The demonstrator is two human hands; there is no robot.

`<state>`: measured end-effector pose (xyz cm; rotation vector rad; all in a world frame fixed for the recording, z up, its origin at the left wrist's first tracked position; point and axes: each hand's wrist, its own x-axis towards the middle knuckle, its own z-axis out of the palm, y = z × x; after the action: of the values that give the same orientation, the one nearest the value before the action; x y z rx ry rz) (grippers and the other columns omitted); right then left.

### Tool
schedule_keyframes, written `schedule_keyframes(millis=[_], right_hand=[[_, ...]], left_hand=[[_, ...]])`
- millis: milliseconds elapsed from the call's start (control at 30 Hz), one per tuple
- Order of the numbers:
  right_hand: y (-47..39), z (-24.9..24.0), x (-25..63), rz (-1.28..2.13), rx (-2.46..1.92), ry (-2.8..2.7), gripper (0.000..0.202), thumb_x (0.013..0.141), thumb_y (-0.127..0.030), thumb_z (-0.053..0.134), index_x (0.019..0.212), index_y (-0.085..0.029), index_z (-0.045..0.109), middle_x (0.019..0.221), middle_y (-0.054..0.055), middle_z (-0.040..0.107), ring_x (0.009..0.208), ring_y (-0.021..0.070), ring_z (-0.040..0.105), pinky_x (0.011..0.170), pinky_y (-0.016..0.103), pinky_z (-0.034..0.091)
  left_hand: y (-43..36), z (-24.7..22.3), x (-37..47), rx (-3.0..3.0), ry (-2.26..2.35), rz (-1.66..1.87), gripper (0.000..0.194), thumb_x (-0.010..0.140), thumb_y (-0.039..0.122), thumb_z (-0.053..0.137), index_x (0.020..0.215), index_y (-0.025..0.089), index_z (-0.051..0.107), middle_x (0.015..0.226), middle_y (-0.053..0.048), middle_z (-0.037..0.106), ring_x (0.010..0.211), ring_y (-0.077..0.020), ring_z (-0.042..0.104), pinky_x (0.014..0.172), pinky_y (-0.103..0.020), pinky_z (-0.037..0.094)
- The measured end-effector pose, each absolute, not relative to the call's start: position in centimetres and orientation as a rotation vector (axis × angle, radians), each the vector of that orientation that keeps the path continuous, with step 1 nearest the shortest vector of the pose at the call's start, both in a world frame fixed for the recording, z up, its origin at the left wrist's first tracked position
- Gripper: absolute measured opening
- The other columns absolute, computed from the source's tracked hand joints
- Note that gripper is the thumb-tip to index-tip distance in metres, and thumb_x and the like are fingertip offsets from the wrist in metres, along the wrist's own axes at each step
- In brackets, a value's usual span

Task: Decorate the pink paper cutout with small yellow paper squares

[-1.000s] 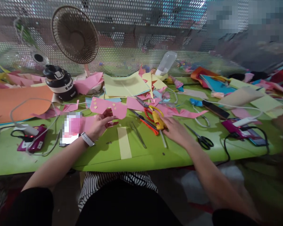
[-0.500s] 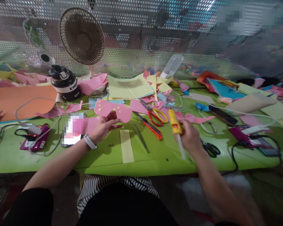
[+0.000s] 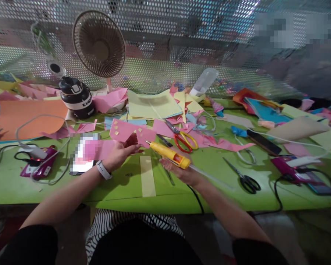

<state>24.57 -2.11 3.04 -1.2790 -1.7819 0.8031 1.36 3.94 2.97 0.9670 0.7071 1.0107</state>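
Note:
My left hand [image 3: 118, 154], with a white band on its wrist, has its thumb and fingers closed at the lower edge of a pink paper piece [image 3: 123, 129]. Small pale yellow squares dot this paper, and part of my grip is hidden. In my right hand [image 3: 179, 172] is a yellow hot glue gun [image 3: 169, 154], its nozzle pointing left beside the pink paper and my left fingertips. A clear glue stick [image 3: 209, 177] sticks out of its back end. Tweezers [image 3: 168, 176] and a craft knife [image 3: 164, 140] lie partly covered by the gun and right hand.
Red-and-yellow-handled scissors [image 3: 183, 141] and black scissors [image 3: 248, 181] lie on the green table [image 3: 116, 197]. A lit phone [image 3: 84, 154], purple power strips [image 3: 40, 165] with cables, a black bottle [image 3: 77, 99], a fan [image 3: 99, 44] and scattered coloured paper [image 3: 154, 103] surround the hands.
My right hand has brought the glue gun left and turned it from upright to pointing left, close to the pink paper. The black scissors are now uncovered. My left hand has barely moved.

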Motion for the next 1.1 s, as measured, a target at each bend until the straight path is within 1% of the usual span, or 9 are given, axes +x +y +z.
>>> schedule_keyframes(millis=[167, 300, 433, 800, 900, 1000, 1100], right_hand=[[-2.1, 2.8, 24.3, 0.903, -1.268, -1.736, 0.032, 0.082, -0.050, 0.071, 0.075, -0.027, 0.050, 0.063, -0.004, 0.051, 0.058, 0.0166, 0.049, 0.055, 0.032, 0.044], [-2.1, 3.1, 24.0, 0.872, -1.268, -1.740, 0.036, 0.080, -0.052, 0.072, 0.072, -0.026, 0.048, 0.061, -0.004, 0.050, 0.056, 0.0159, 0.048, 0.053, 0.031, 0.045], [-2.1, 3.2, 24.0, 0.888, -1.264, -1.733, 0.039, 0.081, -0.056, 0.070, 0.072, -0.026, 0.046, 0.062, -0.004, 0.050, 0.056, 0.0158, 0.047, 0.051, 0.032, 0.044], [-2.2, 3.5, 24.0, 0.876, -1.305, -1.768, 0.037, 0.083, -0.053, 0.068, 0.073, -0.025, 0.045, 0.062, -0.006, 0.047, 0.056, 0.0134, 0.045, 0.054, 0.027, 0.038], [-2.2, 3.9, 23.9, 0.848, -1.289, -1.786, 0.036, 0.083, -0.052, 0.068, 0.073, -0.025, 0.045, 0.062, -0.006, 0.047, 0.055, 0.0125, 0.044, 0.052, 0.026, 0.037], [-2.3, 4.1, 23.8, 0.778, -1.272, -1.851, 0.036, 0.085, -0.051, 0.066, 0.074, -0.025, 0.045, 0.061, -0.006, 0.046, 0.054, 0.0125, 0.043, 0.051, 0.026, 0.035], [-2.3, 3.8, 23.8, 0.588, -1.224, -1.959, 0.032, 0.088, -0.050, 0.064, 0.077, -0.025, 0.046, 0.061, -0.005, 0.048, 0.052, 0.0126, 0.045, 0.049, 0.026, 0.035]], left_hand=[[3.7, 3.1, 1.4, 0.981, 0.707, 1.004, 0.034, 0.075, 0.016, 0.079, 0.108, 0.014, 0.069, 0.106, -0.009, 0.072, 0.097, -0.0216, 0.069, 0.086, -0.037, 0.058], [3.7, 3.0, 1.5, 1.024, 0.667, 1.010, 0.034, 0.076, 0.017, 0.079, 0.108, 0.015, 0.068, 0.105, -0.010, 0.071, 0.097, -0.0221, 0.068, 0.085, -0.037, 0.058], [3.6, 2.9, 1.6, 1.044, 0.674, 1.014, 0.031, 0.077, 0.018, 0.079, 0.106, 0.016, 0.069, 0.104, -0.009, 0.070, 0.096, -0.0213, 0.068, 0.085, -0.038, 0.059], [3.6, 2.7, 1.6, 1.077, 0.652, 1.009, 0.029, 0.076, 0.022, 0.080, 0.104, 0.018, 0.070, 0.101, -0.008, 0.070, 0.095, -0.0219, 0.068, 0.085, -0.039, 0.060], [3.6, 2.6, 1.6, 1.068, 0.660, 1.012, 0.026, 0.076, 0.022, 0.081, 0.100, 0.018, 0.072, 0.098, -0.007, 0.070, 0.094, -0.0214, 0.068, 0.087, -0.039, 0.060], [3.7, 2.6, 1.6, 1.076, 0.643, 1.004, 0.027, 0.077, 0.024, 0.080, 0.101, 0.017, 0.072, 0.099, -0.009, 0.070, 0.094, -0.0223, 0.068, 0.088, -0.039, 0.060], [3.6, 2.6, 1.6, 1.083, 0.643, 0.984, 0.029, 0.078, 0.023, 0.080, 0.104, 0.015, 0.071, 0.103, -0.011, 0.070, 0.097, -0.0236, 0.068, 0.088, -0.039, 0.059]])
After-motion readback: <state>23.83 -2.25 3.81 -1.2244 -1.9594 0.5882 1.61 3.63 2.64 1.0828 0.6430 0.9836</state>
